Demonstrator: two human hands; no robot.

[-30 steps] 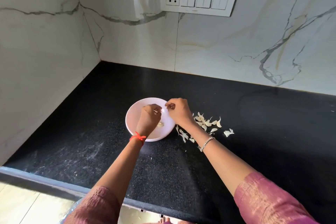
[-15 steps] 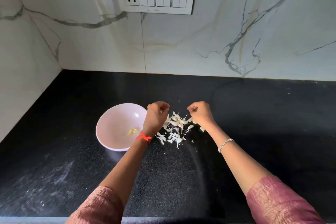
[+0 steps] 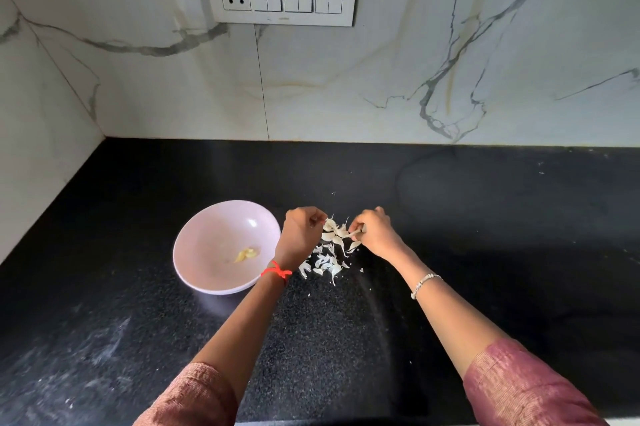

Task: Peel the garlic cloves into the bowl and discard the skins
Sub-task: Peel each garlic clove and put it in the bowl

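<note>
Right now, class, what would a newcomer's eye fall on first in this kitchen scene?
The pale pink round bowl stands out on the black speckled stone counter, yellowish peeled garlic at its bottom. Just right of it lies a scatter of white papery garlic skins, where the right hand pinches a pale garlic piece and the left hand hovers curled.

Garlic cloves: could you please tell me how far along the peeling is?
Done: peeled garlic lies in the bowl, and skins are piled on the countertop beside it. In hand: the right hand pinches a pale piece at the pile; the left hand is curled nearby. Left: discarding the skins.
</note>
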